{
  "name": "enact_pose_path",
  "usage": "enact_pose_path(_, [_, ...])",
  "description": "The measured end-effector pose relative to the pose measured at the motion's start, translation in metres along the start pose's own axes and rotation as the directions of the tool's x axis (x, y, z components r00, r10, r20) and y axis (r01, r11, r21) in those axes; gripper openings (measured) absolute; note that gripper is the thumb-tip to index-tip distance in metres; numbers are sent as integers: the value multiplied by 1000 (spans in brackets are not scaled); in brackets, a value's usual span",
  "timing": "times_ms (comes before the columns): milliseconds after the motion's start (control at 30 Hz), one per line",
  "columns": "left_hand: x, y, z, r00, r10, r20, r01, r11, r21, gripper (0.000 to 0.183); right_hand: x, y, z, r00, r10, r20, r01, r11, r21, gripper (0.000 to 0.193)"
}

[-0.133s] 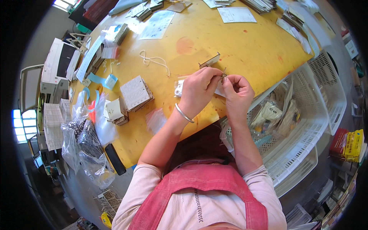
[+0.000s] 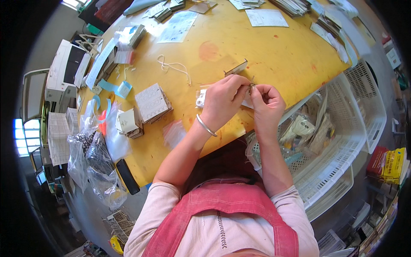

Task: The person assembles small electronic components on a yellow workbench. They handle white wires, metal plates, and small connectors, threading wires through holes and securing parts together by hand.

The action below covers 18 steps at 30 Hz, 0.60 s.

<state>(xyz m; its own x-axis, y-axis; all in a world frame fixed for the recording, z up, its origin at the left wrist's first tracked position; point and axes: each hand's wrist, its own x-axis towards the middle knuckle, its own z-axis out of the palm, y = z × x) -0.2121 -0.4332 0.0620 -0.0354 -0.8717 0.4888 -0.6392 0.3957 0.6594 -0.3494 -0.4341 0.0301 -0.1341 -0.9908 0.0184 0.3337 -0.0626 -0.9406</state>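
Yellow worktop (image 2: 295, 55): the broad surface beneath both hands; it looks firm and flat, with reddish stains.
White crate (image 2: 342, 147): beside the worktop's right edge, holding bagged things; probably stiff plastic, best lifted by its rim.
Left hand (image 2: 223, 97): over the worktop, its grip closed in a pinch on the small piece, a bangle on the wrist.
Right hand (image 2: 268, 102): just beside the left, thumb and finger pinching at the same piece, so both grips are closed on it.
Board stack (image 2: 152, 103): left of the hands, well apart; likely stiff and fairly weighty together, better held square from two opposite sides.
Thin board (image 2: 236, 67): just beyond the left hand, tilted up off the worktop; it seems light and rigid, liable to chip, so the edges suit a hold.
Clear bag (image 2: 200, 97): near the left hand, partly hidden by it, with white parts inside; soft and probably slippery, easiest by a corner.
Small piece (image 2: 252, 84): between the fingertips of both hands, above the worktop; its exact shape is too small to tell. It looks light, thin and perhaps brittle, so a gentle pinch at its ends should serve.
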Motion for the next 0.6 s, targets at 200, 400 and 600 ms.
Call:
enact_pose_path(200, [1, -1, 0, 999, 34, 11, -34, 999, -1, 13, 0, 1, -3, 1000, 7, 23, -7, 1000, 10, 8])
enact_pose_path(400, [-1, -7, 3, 999, 29, 30, -28, 999, -22, 14, -1, -1, -5, 996, 68, 53, -71, 996, 55, 10])
enact_pose_path(600, [-4, -10, 6, 1000, 11, 30, -9, 999, -36, 15, -2, 0, -8, 994, 86, 67, -91, 993, 80, 13])
